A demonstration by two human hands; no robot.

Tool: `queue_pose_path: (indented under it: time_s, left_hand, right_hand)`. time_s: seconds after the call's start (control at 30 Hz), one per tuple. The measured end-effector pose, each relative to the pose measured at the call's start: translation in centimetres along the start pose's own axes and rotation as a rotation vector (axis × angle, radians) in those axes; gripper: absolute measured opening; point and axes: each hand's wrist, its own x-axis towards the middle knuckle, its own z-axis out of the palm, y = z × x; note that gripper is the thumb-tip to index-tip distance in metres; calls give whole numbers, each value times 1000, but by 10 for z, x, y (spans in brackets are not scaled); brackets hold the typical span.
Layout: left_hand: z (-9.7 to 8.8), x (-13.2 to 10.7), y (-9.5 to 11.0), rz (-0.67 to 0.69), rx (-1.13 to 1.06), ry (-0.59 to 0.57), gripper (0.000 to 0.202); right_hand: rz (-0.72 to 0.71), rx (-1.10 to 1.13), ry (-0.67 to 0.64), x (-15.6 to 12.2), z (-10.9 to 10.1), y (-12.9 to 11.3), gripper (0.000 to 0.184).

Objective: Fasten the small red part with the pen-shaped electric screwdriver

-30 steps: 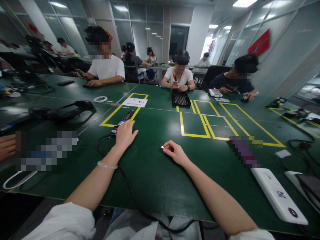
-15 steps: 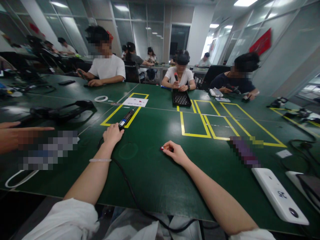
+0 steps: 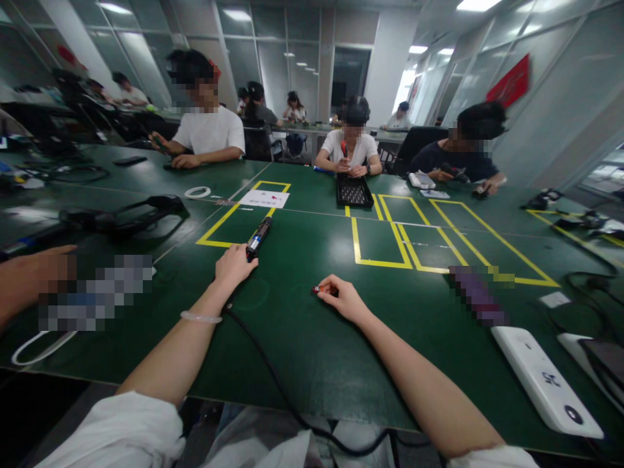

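Note:
My left hand (image 3: 236,263) is closed around the rear end of a black corded tool (image 3: 260,236), shaped like an electric screwdriver, with a blue and white label. It points away from me, low over the table near a yellow tape outline (image 3: 214,243). A black cable (image 3: 258,357) runs from below my left wrist towards my lap. Further right, my right hand (image 3: 340,296) pinches a small red piece (image 3: 316,290) with a pale spot, close to the tabletop. Its fingers hide much of that piece, and its kind is unclear.
On the green table (image 3: 312,364), a white power bank (image 3: 546,380) lies at the right and a phone (image 3: 478,296) behind it. Another person's hand (image 3: 34,279) reaches in at left beside a blurred-out object (image 3: 97,292). Opposite, a co-worker bends over a black tray (image 3: 354,193).
My left hand has shifted right with the black corded tool, and its tip has left the taped outline's middle. The person's hand at left has drawn back. My right hand stays put.

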Motion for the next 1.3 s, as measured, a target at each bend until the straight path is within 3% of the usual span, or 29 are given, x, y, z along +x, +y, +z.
queue_pose_path:
  time_s: [0.63,0.83,1.3]
  left_hand:
    - [2,-78,95,536,-221,-49,57]
    - [3,-89,103,647,-296,-97,64]
    - [2,-88,100,683,-329,-121,67]
  right_hand:
    - [4,-76,60,3,3,2,15]
    - [-3,-105,22,2,2,-2,14]
    - [-26,-166,-11,0,0,-9,15]
